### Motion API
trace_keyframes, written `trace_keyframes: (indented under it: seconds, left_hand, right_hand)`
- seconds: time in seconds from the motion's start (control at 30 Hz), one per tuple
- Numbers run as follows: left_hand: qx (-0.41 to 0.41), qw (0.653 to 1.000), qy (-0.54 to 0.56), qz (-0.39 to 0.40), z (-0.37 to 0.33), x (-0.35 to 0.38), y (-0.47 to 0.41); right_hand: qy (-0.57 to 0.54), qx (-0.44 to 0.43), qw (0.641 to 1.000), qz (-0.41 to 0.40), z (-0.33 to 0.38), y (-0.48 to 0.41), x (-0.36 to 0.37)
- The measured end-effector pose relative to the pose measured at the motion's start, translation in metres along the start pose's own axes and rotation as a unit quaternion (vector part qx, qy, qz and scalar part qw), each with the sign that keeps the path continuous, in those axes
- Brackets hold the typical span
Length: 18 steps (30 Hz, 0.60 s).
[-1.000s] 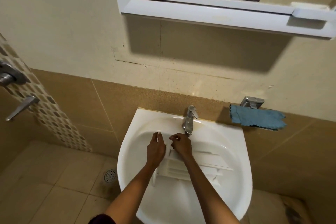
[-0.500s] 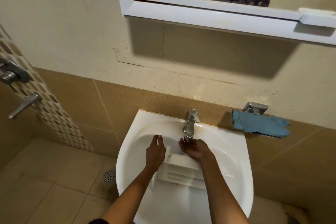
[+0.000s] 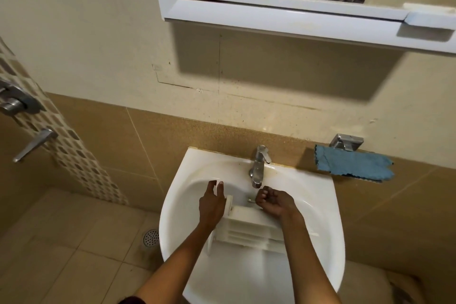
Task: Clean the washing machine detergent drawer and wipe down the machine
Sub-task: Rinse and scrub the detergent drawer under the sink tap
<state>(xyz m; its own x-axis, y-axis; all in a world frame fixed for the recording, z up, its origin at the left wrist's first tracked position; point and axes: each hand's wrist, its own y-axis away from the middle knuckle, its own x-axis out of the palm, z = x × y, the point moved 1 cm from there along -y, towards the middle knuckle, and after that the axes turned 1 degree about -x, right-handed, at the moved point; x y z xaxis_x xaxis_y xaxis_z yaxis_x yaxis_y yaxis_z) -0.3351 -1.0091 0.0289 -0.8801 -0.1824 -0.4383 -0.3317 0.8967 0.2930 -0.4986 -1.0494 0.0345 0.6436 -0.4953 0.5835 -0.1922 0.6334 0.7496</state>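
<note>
White plastic: the detergent drawer (image 3: 246, 228) is seen lying in the basin of the sink (image 3: 325, 242), compartment ribs showing, its end toward the drain. Bare porcelain is left in front of it and along the right wall of the basin. The left edge of the drawer is held by the left hand (image 3: 212, 205), grip closed on that edge with fingers extended past it. The right hand (image 3: 274, 201) is curled loosely, palm up, just below the spout of the faucet (image 3: 257, 168), its wrist over the drawer; grip narrow, nothing seen inside it. Whether water runs cannot be told. Farther back, a blue cloth (image 3: 352, 164) is draped over the tile ledge, right of the faucet. A floor drain (image 3: 151, 237) is noted left of the sink.
</note>
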Motion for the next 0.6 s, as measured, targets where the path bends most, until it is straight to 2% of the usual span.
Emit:
trace_keyframes:
  seconds: [0.07, 0.17, 0.23, 0.27, 0.33, 0.4, 0.5, 0.6]
  left_hand:
    - [0.019, 1.0, -0.002, -0.012, 0.002, -0.001, 0.004]
    - [0.063, 0.998, -0.005, -0.03, 0.005, -0.001, 0.014]
    - [0.085, 0.996, -0.006, -0.04, 0.006, -0.001, 0.017]
    - [0.092, 0.995, -0.003, -0.045, 0.007, -0.001, 0.018]
    - [0.103, 0.993, 0.003, -0.056, 0.008, -0.001, 0.021]
    - [0.117, 0.991, 0.007, -0.06, 0.007, -0.002, 0.026]
    - [0.124, 0.99, 0.012, -0.06, 0.008, -0.002, 0.027]
    - [0.128, 0.99, 0.0, -0.059, 0.007, -0.002, 0.025]
  right_hand:
    - [0.02, -0.004, 1.0, 0.019, 0.0, 0.014, -0.001]
    - [0.124, -0.044, 0.991, 0.024, -0.015, 0.031, 0.012]
    - [0.256, -0.118, 0.959, 0.016, -0.034, 0.035, 0.022]
    - [0.351, -0.169, 0.921, 0.013, -0.046, 0.035, 0.025]
    - [0.51, -0.268, 0.817, 0.002, -0.068, 0.032, 0.019]
    - [0.578, -0.341, 0.741, -0.039, -0.075, 0.033, 0.004]
    - [0.642, -0.428, 0.618, -0.15, -0.06, 0.03, -0.029]
    - [0.685, -0.432, 0.551, -0.201, -0.057, 0.027, -0.033]
